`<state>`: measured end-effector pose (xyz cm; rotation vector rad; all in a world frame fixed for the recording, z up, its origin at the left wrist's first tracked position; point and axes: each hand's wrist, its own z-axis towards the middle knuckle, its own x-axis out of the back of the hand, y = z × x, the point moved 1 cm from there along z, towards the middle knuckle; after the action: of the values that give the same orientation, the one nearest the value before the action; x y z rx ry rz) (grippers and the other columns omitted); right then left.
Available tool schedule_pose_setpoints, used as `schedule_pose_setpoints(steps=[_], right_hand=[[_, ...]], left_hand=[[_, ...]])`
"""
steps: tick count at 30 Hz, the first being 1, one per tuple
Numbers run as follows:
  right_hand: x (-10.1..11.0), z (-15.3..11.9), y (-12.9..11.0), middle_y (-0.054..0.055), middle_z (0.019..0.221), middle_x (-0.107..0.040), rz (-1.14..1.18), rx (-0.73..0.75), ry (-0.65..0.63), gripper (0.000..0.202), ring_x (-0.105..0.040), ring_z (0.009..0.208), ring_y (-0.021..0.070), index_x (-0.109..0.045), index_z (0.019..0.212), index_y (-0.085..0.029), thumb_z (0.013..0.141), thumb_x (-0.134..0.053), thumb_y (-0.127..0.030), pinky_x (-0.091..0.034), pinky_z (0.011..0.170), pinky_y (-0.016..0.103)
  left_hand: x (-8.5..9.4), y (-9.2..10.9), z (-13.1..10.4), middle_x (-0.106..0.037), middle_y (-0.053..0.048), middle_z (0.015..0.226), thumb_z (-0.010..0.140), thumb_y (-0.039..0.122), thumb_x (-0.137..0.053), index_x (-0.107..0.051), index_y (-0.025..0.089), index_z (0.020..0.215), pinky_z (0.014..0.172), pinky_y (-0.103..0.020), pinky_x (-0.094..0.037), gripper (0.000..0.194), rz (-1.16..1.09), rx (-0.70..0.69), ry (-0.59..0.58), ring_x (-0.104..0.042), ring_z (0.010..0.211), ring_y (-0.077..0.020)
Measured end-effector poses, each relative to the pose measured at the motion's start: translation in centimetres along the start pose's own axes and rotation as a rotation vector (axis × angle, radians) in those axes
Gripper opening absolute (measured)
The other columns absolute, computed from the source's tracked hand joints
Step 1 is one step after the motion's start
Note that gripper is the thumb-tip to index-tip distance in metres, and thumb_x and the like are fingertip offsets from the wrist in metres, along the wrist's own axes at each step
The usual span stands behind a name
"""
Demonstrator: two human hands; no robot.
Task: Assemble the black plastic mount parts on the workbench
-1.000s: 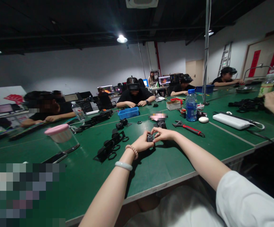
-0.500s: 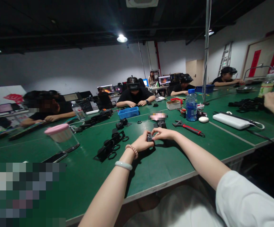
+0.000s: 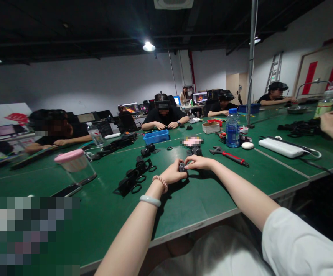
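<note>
In the head view, your left hand (image 3: 172, 173) closes thumb and fingers around a small dark part (image 3: 182, 168), holding it just above the green table (image 3: 206, 199). The part lies between your hands, nearer the left; your right hand (image 3: 198, 162) meets its right side with the fingertips, whether pinching or merely touching you can't tell. Its long axis is hidden by your fingers.
</note>
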<state>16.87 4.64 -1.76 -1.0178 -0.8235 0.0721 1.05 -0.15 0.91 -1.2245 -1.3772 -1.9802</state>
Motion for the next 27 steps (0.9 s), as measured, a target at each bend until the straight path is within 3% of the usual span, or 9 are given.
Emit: schedule_pose_setpoints(steps=[27], right_hand=[[-0.02, 0.08, 0.13, -0.002, 0.062, -0.047, 0.023, -0.012, -0.029, 0.032, -0.038, 0.053, 0.0066, -0.056, 0.084, -0.012, 0.067, -0.053, -0.038, -0.030, 0.049, 0.019]], left_hand=[[0.04, 0.12, -0.05, -0.053, -0.003, 0.080, 0.056, 0.030, -0.053, -0.039, 0.015, 0.103, 0.060, -0.026, -0.040, 0.051, 0.029, 0.004, -0.001, -0.051, 0.069, -0.0158]])
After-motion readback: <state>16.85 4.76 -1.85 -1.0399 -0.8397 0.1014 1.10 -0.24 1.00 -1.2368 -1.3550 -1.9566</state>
